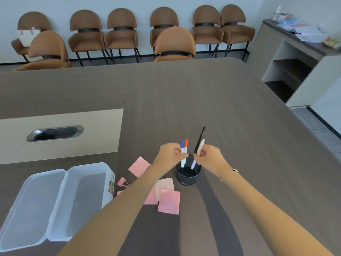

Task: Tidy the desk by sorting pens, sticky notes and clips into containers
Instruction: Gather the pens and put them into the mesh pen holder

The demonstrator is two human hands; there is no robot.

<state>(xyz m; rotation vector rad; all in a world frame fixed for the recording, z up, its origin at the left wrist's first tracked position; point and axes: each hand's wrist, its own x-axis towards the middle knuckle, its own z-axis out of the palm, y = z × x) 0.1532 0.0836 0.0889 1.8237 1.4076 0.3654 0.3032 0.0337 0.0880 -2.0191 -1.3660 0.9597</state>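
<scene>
A small black pen cup [188,176] stands on the dark wood desk [221,108]. Just above its rim, my left hand [170,154] holds two white markers [184,152], one with a blue cap and one with a red cap, tips pointing down into the cup. My right hand [210,157] grips a black pen [199,140] and a white pen [195,159], also angled into the cup. Several pink sticky notes [168,201] lie left of and in front of the cup. A pink binder clip [122,182] lies beside them.
A clear plastic box [88,193] sits at the lower left with its lid [29,207] lying open beside it. A metal cable port [55,133] is set in a light panel farther left. Brown chairs [175,43] line the far side; a cabinet [295,58] stands right.
</scene>
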